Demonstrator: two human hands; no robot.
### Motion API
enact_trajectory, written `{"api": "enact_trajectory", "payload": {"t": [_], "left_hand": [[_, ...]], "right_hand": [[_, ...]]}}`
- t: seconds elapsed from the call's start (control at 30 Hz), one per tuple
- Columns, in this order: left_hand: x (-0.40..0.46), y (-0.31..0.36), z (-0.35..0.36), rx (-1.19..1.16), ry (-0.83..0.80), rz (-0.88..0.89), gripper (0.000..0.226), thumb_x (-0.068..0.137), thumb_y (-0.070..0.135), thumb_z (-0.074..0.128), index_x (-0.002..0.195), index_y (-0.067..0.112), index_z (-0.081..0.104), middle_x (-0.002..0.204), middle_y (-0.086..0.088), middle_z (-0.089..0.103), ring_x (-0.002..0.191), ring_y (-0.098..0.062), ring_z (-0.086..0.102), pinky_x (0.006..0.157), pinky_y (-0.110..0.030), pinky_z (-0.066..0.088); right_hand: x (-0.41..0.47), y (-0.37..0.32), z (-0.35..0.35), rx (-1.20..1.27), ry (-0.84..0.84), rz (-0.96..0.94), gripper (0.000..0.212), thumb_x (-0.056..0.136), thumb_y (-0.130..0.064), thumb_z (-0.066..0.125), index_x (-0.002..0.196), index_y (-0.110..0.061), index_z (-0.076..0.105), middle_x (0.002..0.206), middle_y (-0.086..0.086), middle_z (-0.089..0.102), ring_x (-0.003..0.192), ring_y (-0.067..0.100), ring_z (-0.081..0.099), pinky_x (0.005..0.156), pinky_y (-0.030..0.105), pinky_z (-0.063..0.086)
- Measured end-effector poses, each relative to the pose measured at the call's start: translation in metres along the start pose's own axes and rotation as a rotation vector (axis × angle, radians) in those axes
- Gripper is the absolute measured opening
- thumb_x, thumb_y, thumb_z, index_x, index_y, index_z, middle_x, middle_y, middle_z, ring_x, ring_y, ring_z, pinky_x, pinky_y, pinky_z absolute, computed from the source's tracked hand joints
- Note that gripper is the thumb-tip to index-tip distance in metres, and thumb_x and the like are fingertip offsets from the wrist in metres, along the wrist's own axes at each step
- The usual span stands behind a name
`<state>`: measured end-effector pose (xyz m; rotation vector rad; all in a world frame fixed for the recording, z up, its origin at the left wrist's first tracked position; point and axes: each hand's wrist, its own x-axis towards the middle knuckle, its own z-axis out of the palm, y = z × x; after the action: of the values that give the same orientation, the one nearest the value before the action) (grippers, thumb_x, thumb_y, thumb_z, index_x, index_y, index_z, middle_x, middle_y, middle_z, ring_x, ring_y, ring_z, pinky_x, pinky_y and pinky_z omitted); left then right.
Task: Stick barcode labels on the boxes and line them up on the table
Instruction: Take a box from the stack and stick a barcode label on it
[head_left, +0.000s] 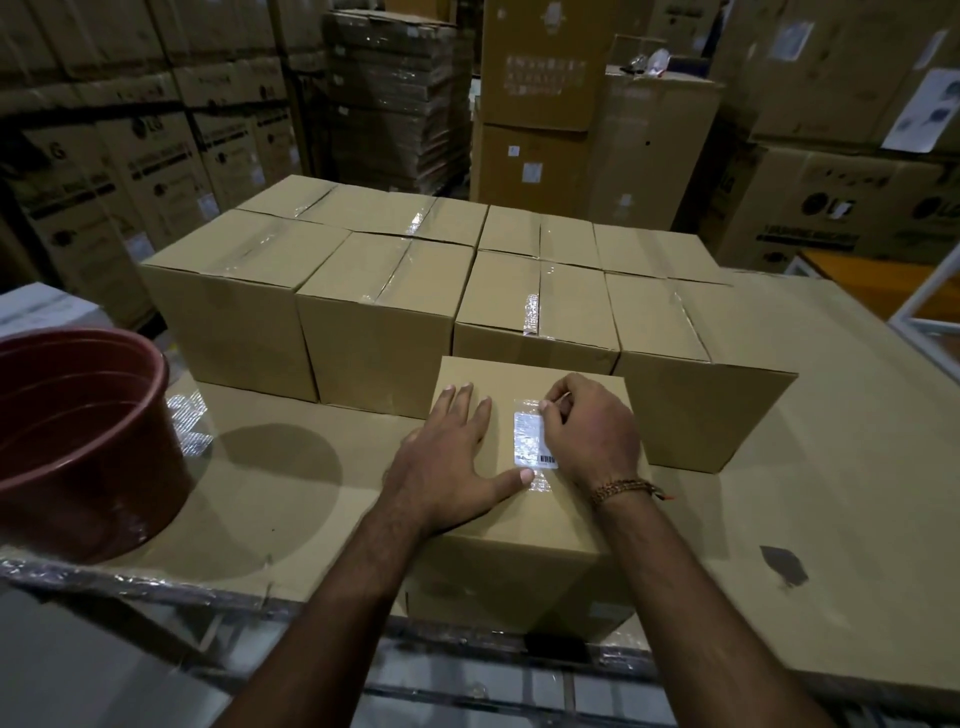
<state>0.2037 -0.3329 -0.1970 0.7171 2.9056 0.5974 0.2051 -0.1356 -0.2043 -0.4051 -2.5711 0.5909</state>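
A brown cardboard box (524, 525) stands at the table's near edge. On its top lies a white barcode label (531, 439) under a strip of clear tape. My left hand (452, 457) lies flat on the box top, fingers straight, its thumb pressing the tape's near end. My right hand (587, 426) has curled fingers on the label's right edge and far tape end. Behind it, several sealed boxes (384, 322) stand side by side in two rows.
A large reddish-brown plastic tub (78, 431) sits on the cardboard-covered table (831, 519) at the left. Another strip of labels (189, 423) lies beside the tub. Stacks of big cartons (156, 156) fill the background. A dark mark (784, 564) shows at the table's right.
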Motion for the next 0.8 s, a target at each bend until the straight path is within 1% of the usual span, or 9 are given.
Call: {"api": "enact_trajectory", "payload": {"t": [0.07,0.1,0.2,0.3,0.43,0.57,0.67,0.8], "left_hand": [[0.0005,-0.0001,-0.0005,-0.001,0.0,0.0,0.109,0.086,0.088,0.047,0.169,0.03,0.006,0.176,0.008,-0.01,0.161,-0.011,-0.011,0.126,-0.054,0.023],[0.001,0.0,-0.0007,-0.004,0.001,0.002,0.109,0.086,0.088,0.047,0.169,0.03,0.006,0.176,0.008,-0.01,0.161,-0.011,-0.011,0.126,-0.054,0.023],[0.0014,-0.0009,-0.0003,-0.014,0.003,-0.001,0.11,0.086,0.088,0.049,0.169,0.03,0.006,0.176,0.008,-0.01,0.161,-0.011,-0.01,0.126,-0.055,0.024],[0.0018,-0.0021,0.0017,-0.023,0.018,-0.003,0.11,0.085,0.089,0.049,0.169,0.031,0.008,0.176,0.009,-0.009,0.161,-0.011,-0.01,0.125,-0.056,0.024],[0.0015,-0.0023,0.0031,-0.027,0.024,-0.008,0.109,0.085,0.088,0.05,0.169,0.032,0.008,0.176,0.009,-0.008,0.162,-0.011,-0.009,0.126,-0.057,0.024],[0.0019,-0.002,0.0029,-0.031,0.024,-0.012,0.109,0.085,0.088,0.05,0.169,0.032,0.009,0.176,0.01,-0.009,0.161,-0.011,-0.01,0.125,-0.056,0.024],[0.0015,-0.0019,0.0026,-0.03,0.02,-0.014,0.109,0.085,0.088,0.05,0.169,0.032,0.008,0.176,0.01,-0.009,0.161,-0.011,-0.01,0.125,-0.056,0.024],[0.0018,-0.0012,0.0019,-0.029,0.013,-0.02,0.11,0.085,0.088,0.051,0.169,0.032,0.008,0.176,0.01,-0.009,0.162,-0.012,-0.009,0.124,-0.057,0.025]], "right_hand": [[-0.0008,-0.0006,0.0001,0.016,0.01,-0.019,0.014,0.098,-0.034,0.069,0.108,-0.028,0.075,0.103,-0.005,0.072,0.089,0.017,0.066,0.074,0.036,0.059],[-0.0008,-0.0003,0.0001,0.017,0.009,-0.023,0.016,0.098,-0.034,0.069,0.11,-0.026,0.077,0.105,-0.004,0.072,0.089,0.016,0.065,0.075,0.034,0.058],[-0.0002,0.0001,0.0004,0.037,0.015,-0.028,0.011,0.097,-0.033,0.071,0.099,-0.025,0.078,0.099,-0.006,0.071,0.084,0.011,0.062,0.069,0.029,0.053],[-0.0004,0.0001,0.0007,0.04,0.015,-0.028,0.006,0.094,-0.031,0.071,0.089,-0.027,0.072,0.091,-0.01,0.068,0.079,0.012,0.061,0.067,0.031,0.054],[0.001,0.0005,0.0007,0.025,0.002,-0.03,0.007,0.097,-0.032,0.069,0.091,-0.028,0.069,0.091,-0.01,0.067,0.079,0.013,0.06,0.067,0.03,0.051],[0.002,0.0011,0.0017,-0.001,-0.001,-0.045,0.007,0.099,-0.032,0.065,0.094,-0.029,0.068,0.096,-0.01,0.067,0.08,0.014,0.061,0.071,0.035,0.055],[0.0021,0.0031,0.0018,0.025,-0.007,-0.04,0.008,0.1,-0.029,0.064,0.093,-0.03,0.067,0.097,-0.01,0.065,0.081,0.014,0.06,0.073,0.037,0.055],[0.0022,0.0051,0.0016,0.042,-0.015,-0.034,0.011,0.101,-0.029,0.064,0.091,-0.032,0.065,0.096,-0.012,0.064,0.081,0.012,0.058,0.072,0.034,0.053]]}}
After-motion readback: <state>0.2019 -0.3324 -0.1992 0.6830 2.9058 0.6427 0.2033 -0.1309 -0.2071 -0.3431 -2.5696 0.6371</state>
